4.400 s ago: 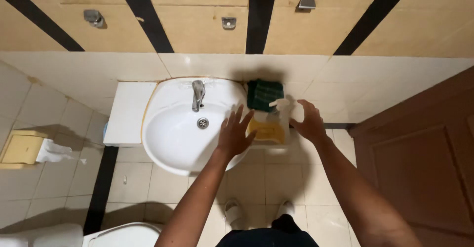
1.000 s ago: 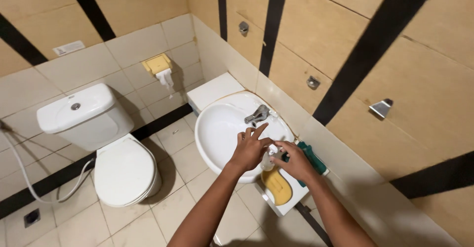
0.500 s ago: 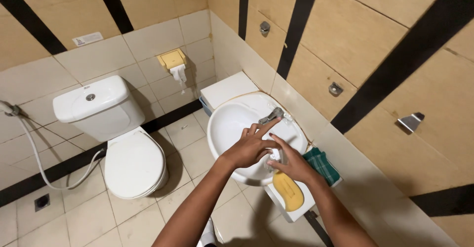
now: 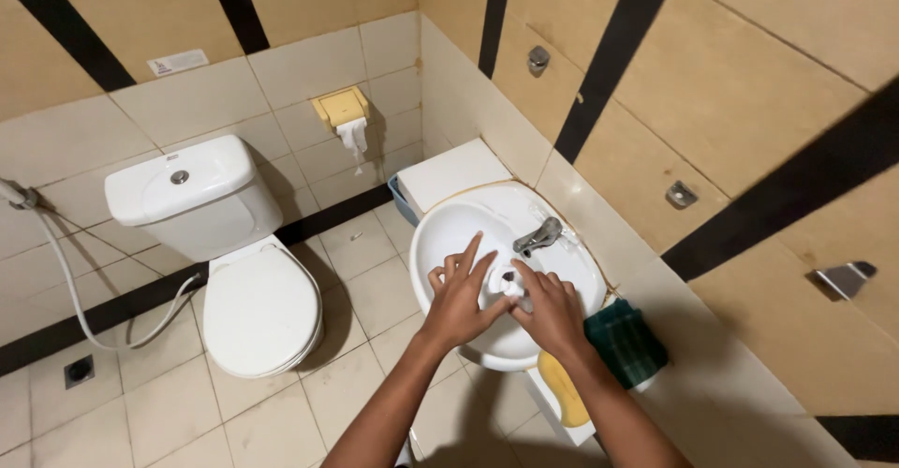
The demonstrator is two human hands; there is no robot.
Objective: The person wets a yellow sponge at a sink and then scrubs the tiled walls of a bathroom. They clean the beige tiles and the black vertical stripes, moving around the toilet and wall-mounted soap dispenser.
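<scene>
Head view: both hands, left hand (image 4: 461, 298) and right hand (image 4: 552, 311), pinch a small white object (image 4: 507, 283) between them over the sink (image 4: 449, 234), below the faucet (image 4: 538, 237).

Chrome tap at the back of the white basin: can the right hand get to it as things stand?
Probably yes. The right hand hovers over the white basin just in front of the chrome tap, with nothing visible between them.
</scene>
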